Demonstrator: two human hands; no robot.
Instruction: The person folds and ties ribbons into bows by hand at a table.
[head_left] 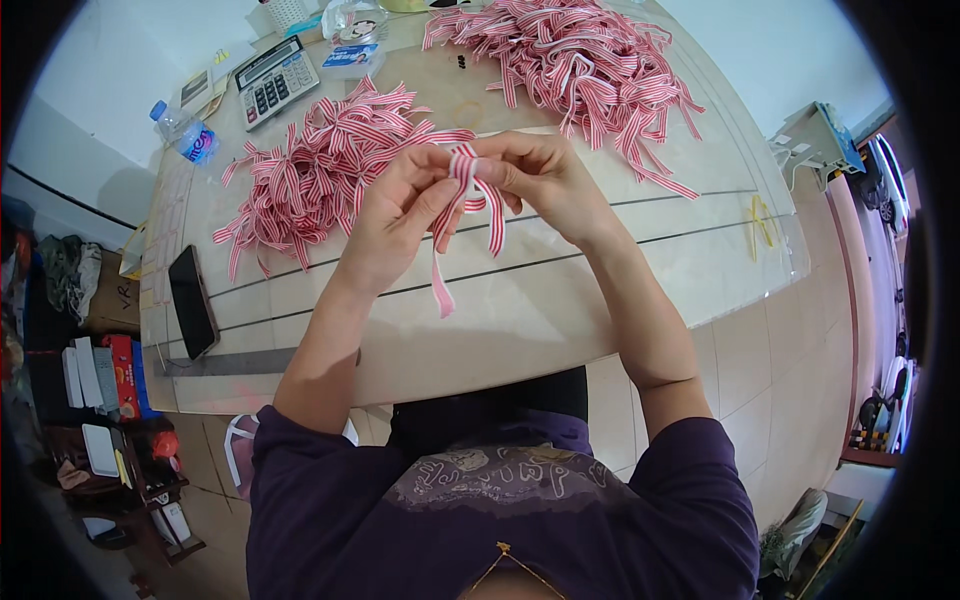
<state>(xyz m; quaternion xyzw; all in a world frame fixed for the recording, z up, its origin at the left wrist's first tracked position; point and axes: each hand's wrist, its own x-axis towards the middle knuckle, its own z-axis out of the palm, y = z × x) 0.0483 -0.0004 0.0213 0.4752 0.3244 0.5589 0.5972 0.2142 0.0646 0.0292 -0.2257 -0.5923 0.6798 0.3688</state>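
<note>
Between my two hands, above the table, is a red-and-white striped ribbon (pixel 496 222), looped at the top with two tails hanging down. My left hand (pixel 405 205) pinches its left side between thumb and fingers. On the other side my right hand (pixel 535 180) grips the loop with thumb and forefinger. Part of the ribbon is hidden behind the fingers. Close to my left hand lies a pile of striped ribbon bows (pixel 310 180). A larger heap of the same striped ribbons (pixel 600 75) spreads at the far right.
On the table (pixel 500 335) are a black phone (pixel 192 302), a calculator (pixel 275 83), a water bottle (pixel 185 133) and a blue-and-white box (pixel 353 60). A steel ruler (pixel 255 362) lies along the near left edge. Yellow strips (pixel 761 222) lie at the right.
</note>
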